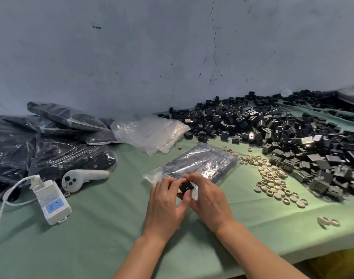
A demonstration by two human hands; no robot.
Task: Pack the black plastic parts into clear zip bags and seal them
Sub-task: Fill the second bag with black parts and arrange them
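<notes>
A small black plastic part (pixel 186 187) is held between both hands at the middle of the green table. My left hand (pixel 165 206) grips its left side with curled fingers. My right hand (pixel 209 200) pinches its right side. Just beyond my fingers lies a clear zip bag (pixel 200 163) partly filled with black parts, its mouth toward my hands. A big heap of loose black parts (pixel 272 127) covers the table's right and far side.
Filled bags (pixel 51 146) are stacked at the left. An empty stack of clear bags (pixel 149 133) lies by the wall. Several beige rings (pixel 272 182) are scattered right of the bag. A white controller (pixel 81 177) and a white power strip (pixel 51 200) sit at left.
</notes>
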